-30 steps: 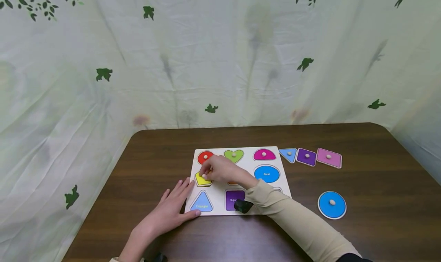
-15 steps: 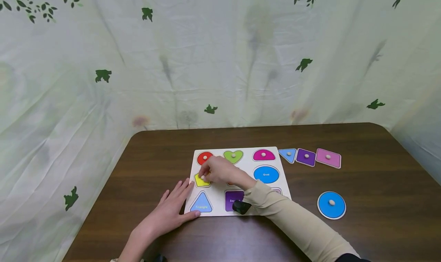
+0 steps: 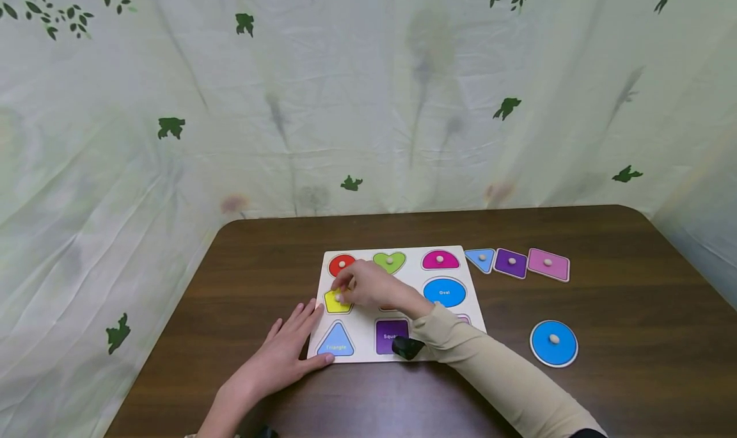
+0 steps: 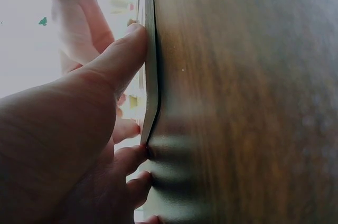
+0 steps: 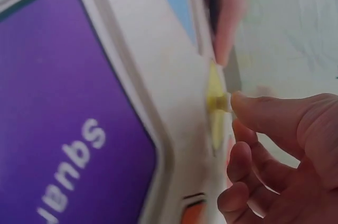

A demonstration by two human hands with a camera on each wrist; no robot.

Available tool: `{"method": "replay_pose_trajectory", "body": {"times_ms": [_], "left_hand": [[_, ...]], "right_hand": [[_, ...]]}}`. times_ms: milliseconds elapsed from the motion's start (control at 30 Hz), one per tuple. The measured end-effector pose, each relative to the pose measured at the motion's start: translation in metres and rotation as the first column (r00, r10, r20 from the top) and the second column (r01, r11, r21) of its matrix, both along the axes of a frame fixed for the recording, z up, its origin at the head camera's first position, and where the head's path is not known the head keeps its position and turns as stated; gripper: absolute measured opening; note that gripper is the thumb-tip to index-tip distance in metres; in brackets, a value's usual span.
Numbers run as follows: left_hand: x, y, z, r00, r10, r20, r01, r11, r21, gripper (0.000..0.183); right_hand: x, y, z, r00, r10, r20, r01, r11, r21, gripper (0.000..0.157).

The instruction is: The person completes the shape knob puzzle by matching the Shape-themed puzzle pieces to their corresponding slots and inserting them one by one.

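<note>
yellow pentagon (image 3: 335,305), pale knob (image 3: 338,298) | right grip (image 3: 373,286): can't tell if pinching | left grip (image 3: 292,343): fingers straight

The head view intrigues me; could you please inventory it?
Table: 1, brown, foreground
Cloth: 1, pale, behind table
Board: 1, white, on table
Red piece: 1, red, board's back left
Heart: 1, green, back middle
Semicircle: 1, magenta, back right
Yellow piece: 1, yellow, middle left
Orange shape: 1, orange, centre
Oval slot: 1, blue, middle right
Triangle slot: 1, blue, front left
Square slot: 1, purple, front middle
Pink shape: 1, pink, front right
Loose triangle: 1, blue, board's right
Loose square: 1, purple, beside it
Loose rectangle: 1, pink, farther right
Loose rounded piece: 1, blue, right, nearer
Black devices: 2, black, wrists
Sleeves: 2, beige, forearms
Left hand: 1, board's left edge
Right hand: 1, yellow piece's knob
</note>
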State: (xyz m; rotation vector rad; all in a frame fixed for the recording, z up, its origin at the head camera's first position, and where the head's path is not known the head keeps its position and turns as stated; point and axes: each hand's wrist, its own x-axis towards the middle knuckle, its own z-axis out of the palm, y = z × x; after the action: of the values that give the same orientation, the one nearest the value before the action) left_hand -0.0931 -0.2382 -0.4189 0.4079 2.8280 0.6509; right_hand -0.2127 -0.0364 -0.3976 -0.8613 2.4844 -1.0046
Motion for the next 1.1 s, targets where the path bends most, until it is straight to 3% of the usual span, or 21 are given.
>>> {"method": "replay_pose_trajectory", "body": {"times_ms": [667,1100], "left_hand": [[-0.003,0.002,0.003,0.999,0.021,0.034,-0.020,1.000,-0.015,0.097],[-0.003,0.003,0.001,0.999,0.027,0.032,-0.027,1.000,-0.013,0.097]], "right_hand": [[0.009,0.042,0.022,1.000,0.021,0.003,-0.021,0.995,-0.098,0.019],[0.021,0.093,0.029,0.998,0.021,0.051,-0.013,0.988,-0.151,0.023]]}}
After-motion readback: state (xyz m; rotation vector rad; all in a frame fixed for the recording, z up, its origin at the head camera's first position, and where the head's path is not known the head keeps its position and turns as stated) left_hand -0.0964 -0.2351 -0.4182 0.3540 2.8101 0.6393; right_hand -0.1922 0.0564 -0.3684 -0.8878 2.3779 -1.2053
